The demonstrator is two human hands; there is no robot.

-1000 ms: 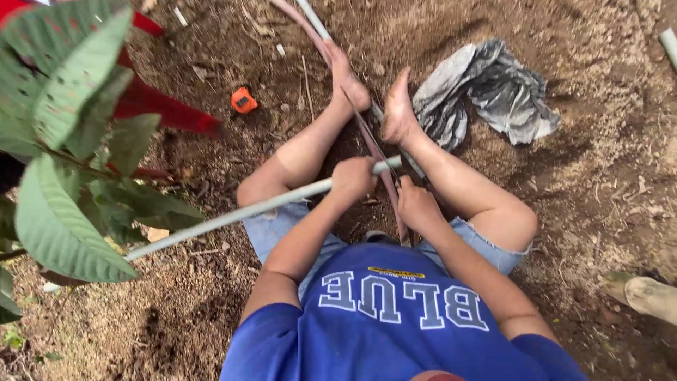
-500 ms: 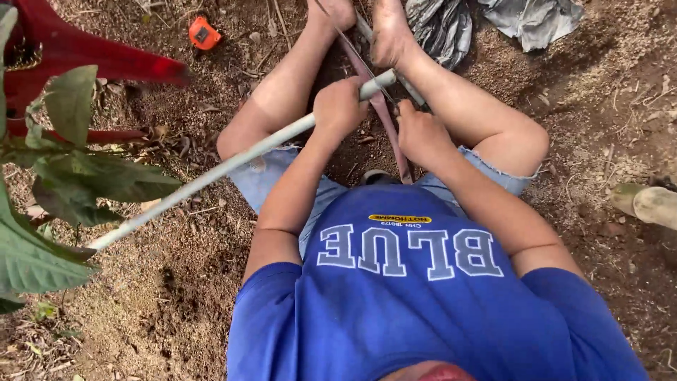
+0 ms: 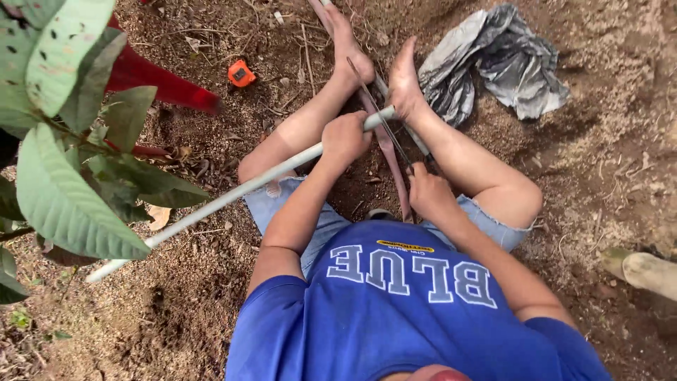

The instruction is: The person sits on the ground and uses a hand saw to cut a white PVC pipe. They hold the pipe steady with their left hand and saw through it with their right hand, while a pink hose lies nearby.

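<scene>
I sit on bare soil with my legs stretched forward. My left hand (image 3: 345, 137) is closed around a long white pipe (image 3: 211, 203) that runs from the lower left up to my feet. My right foot (image 3: 405, 85) presses on the pipe's end, and my left foot (image 3: 352, 60) rests beside it. My right hand (image 3: 429, 192) grips the handle of a thin saw (image 3: 381, 116), whose blade crosses the pipe just right of my left hand. A pinkish-brown bar (image 3: 396, 180) lies on the ground under the pipe, between my legs.
An orange tape measure (image 3: 241, 73) lies on the soil at upper left, near a red plastic object (image 3: 159, 79). A crumpled grey plastic sheet (image 3: 493, 63) lies upper right. Large green leaves (image 3: 63, 155) fill the left side. A pale object (image 3: 645, 271) sits at the right edge.
The view has swung about, first down and then back up. Both hands keep their grips, and the right hand with the saw has shifted slightly along the cut.
</scene>
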